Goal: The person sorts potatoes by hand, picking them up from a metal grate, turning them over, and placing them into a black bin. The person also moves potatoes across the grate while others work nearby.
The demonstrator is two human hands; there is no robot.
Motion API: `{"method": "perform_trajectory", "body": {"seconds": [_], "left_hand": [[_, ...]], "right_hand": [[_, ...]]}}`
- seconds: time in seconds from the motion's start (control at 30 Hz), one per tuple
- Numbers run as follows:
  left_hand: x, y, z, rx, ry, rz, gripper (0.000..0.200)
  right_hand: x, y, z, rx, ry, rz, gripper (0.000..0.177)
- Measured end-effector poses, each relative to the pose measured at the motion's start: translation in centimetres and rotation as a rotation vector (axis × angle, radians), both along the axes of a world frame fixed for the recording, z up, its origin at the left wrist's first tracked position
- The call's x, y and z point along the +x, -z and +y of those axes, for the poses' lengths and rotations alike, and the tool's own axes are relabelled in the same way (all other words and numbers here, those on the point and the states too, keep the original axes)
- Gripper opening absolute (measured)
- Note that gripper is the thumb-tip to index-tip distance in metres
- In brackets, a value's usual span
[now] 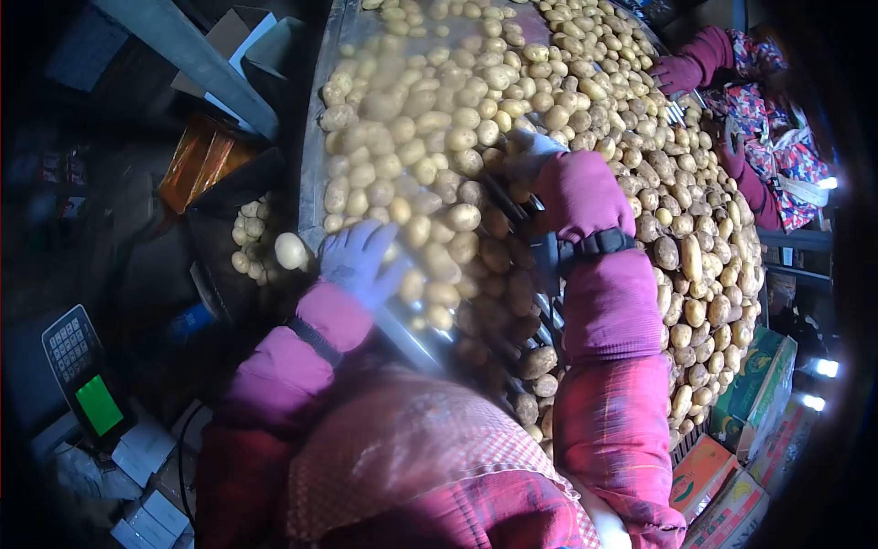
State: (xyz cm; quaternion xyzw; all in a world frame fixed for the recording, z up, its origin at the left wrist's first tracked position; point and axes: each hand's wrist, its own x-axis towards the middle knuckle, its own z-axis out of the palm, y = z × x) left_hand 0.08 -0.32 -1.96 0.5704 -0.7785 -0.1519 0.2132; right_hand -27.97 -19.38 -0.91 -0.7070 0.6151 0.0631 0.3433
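Many potatoes (690, 261) lie spread over a metal sorting table (315, 174). At the table's left edge my left hand (361, 261), in a pale glove, has its fingers spread beside the potatoes. One pale potato (291, 251) is just left of that hand, above a dark bin. My right hand (530, 157), also gloved, reaches in among the potatoes near the table's middle; its fingers are blurred and partly hidden by the purple sleeve. Dark rollers or bars show between the potatoes beside it.
Several potatoes (249, 240) lie in the dark bin at the left. A scale display (99, 404) glows green at the lower left. Across the table, a co-worker's gloved hand (675, 75) touches potatoes. Cardboard boxes (702, 474) stand at the lower right.
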Motion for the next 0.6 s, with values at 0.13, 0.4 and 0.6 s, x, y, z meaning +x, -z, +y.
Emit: {"method": "perform_trajectory", "body": {"seconds": [0.13, 0.4, 0.6], "left_hand": [[0.0, -0.2, 0.4, 0.009, -0.015, 0.004, 0.045], [-1.0, -1.4, 0.0, 0.310, -0.147, 0.732, 0.037], [-1.6, -2.7, 1.1, 1.295, -0.327, 2.108, 0.039]], "right_hand": [[-3.5, 1.4, 1.9, 0.422, 0.307, -0.699, 0.046], [1.9, -1.4, 14.2, 0.199, 0.674, -1.869, 0.049], [5.8, -4.2, 16.3, 0.214, 0.776, -1.533, 0.047]]}}
